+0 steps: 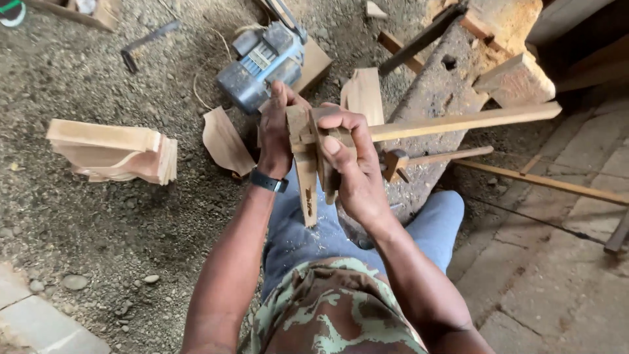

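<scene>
Left hand: the left hand (275, 131) is wrapped round the far side of a wooden tool (306, 164), fingers up along its top, grip closed on it; a dark wristband (268, 181) sits on that wrist.
Right hand: the right hand (350, 164) clasps the near side of the same tool, thumb laid across the front, grip closed on it too.
Wooden tool: held upright between both hands above the person's lap, a pale stem running down out of the grip with a dark slot near its lower end.
Long stick: a pale wooden stick (472, 120) runs from beside the right hand out to the right, across a grey beam (439, 92).
Mallet: a wooden mallet (419, 159) lies on the beam just beyond the right hand.
Ground: gritty dirt; a stack of curved wooden pieces (114, 151) lies well off to the left, a single curved piece (226, 141) nearer the left hand.
Machine: a blue-grey motor (262, 62) sits just beyond the hands.
Legs: blue jeans (432, 223) below the tool.
</scene>
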